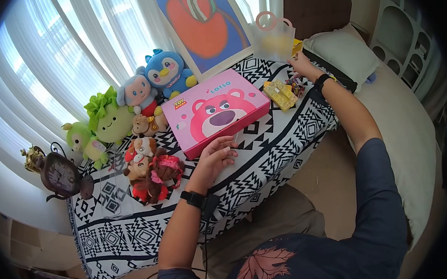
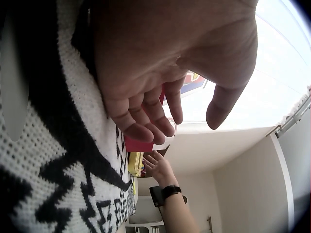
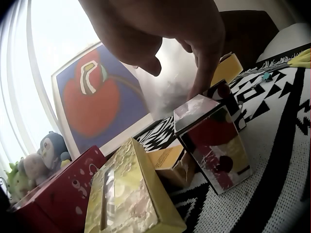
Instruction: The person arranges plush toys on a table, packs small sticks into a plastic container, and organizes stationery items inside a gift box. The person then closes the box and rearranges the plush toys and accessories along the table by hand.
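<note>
My left hand [image 1: 213, 162] hovers beside the front edge of a pink Lotso box [image 1: 215, 108], its fingers loosely bent with nothing held. The left wrist view shows that hand [image 2: 170, 73] from the palm side, thumb apart. At the far end, my right hand [image 1: 304, 66] reaches toward a translucent bag [image 1: 273, 43] and a yellow box [image 1: 296, 47]. Seen in the right wrist view, the right hand [image 3: 165, 29] has its thumb hanging free and its fingers pointing down, close behind a small patterned box [image 3: 216, 150]. A yellow floral box [image 3: 126, 194] lies nearby.
Plush toys, including a blue penguin [image 1: 165, 74] and a green one [image 1: 111, 117], line the curtain side. Smaller dolls [image 1: 165, 166] lie left of the pink box. An ornate clock [image 1: 60, 175] stands far left. A framed picture [image 1: 205, 26] leans behind; a bed [image 1: 398, 135] is right.
</note>
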Demonstrator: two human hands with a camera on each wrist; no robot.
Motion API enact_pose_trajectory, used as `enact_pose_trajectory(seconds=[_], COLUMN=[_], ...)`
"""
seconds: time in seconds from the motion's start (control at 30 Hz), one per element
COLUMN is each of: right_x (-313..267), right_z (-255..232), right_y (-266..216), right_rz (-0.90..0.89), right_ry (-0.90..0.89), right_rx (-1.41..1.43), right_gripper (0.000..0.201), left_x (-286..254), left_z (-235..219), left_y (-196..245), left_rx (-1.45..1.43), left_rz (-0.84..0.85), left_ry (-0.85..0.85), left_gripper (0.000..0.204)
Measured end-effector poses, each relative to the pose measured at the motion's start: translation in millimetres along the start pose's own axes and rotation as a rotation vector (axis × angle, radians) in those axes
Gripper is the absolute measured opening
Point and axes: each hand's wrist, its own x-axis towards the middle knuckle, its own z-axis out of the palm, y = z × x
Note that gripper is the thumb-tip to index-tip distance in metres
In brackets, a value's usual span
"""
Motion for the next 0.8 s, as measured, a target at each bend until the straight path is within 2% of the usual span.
enact_pose_trajectory(seconds=[0.07,0.13,0.17,0.23,0.3,0.33,0.4,0.43,0.47,0.5,0.53,0.6,0.67,0.73,0.8], right_x=[-6.0,-9.1,-9.1,-11.5,-16.2,-23.3,-46.8,-55.3,-61.7,-69.1,-76.6,-93.6,-97.3,-105.1,-113.8], right_z=[1.8,2.1,2.5,11.2,18.7,20.8,22.0,22.8,22.8,24.6,28.3,36.2,43.1,48.5,49.5], right_y=[-0.1,1.9,3.4,7.6,13.6,10.4,-2.3,-6.4,-9.5,-12.6,-13.6,-24.0,-23.4,-27.0,-37.0], right_rz=[-0.046,-0.08,-0.114,-0.191,-0.32,-0.324,-0.284,-0.28,-0.289,-0.3,-0.403,-0.478,-0.601,-0.531,-0.466], right_ry=[0.057,0.003,-0.045,-0.001,0.083,0.081,-0.01,-0.01,-0.04,-0.07,-0.028,-0.068,-0.114,-0.141,-0.164], right_rx=[-0.03,-0.101,-0.174,-0.214,-0.223,-0.221,-0.152,-0.15,-0.182,-0.217,-0.281,-0.283,-0.241,-0.198,-0.154], right_gripper=[0.065,0.07,0.077,0.075,0.073,0.073,0.065,0.065,0.058,0.052,0.04,0.036,0.034,0.034,0.035], left_x=[0.8,1.0,1.8,-0.8,-7.8,-15.3,-25.7,-27.4,-25.9,-23.4,-20.4,-13.4,-4.9,-8.2,-7.3], left_z=[-2.0,-2.3,-0.6,-0.4,-4.2,3.8,-11.5,-18.0,-23.8,-27.1,-28.6,-33.8,-45.1,-45.1,-50.5], left_y=[0.3,0.5,0.1,2.7,11.9,25.1,42.8,48.4,53.3,54.5,52.8,49.4,35.2,31.6,28.6], left_rx=[-0.004,-0.008,-0.021,-0.036,-0.059,-0.043,-0.015,-0.014,0.068,0.149,0.143,0.249,0.349,0.542,0.578], left_rz=[0.002,0.002,0.039,0.077,0.162,0.238,0.52,0.515,0.597,0.675,0.673,0.579,0.598,0.585,0.559], left_ry=[0.001,0.004,0.02,0.04,0.1,0.188,0.188,0.188,0.412,0.638,0.639,0.782,0.804,0.849,0.905], left_gripper=[0.045,0.044,0.038,0.032,0.017,0.012,0.012,0.012,0.01,0.013,0.013,0.036,0.043,0.055,0.056])
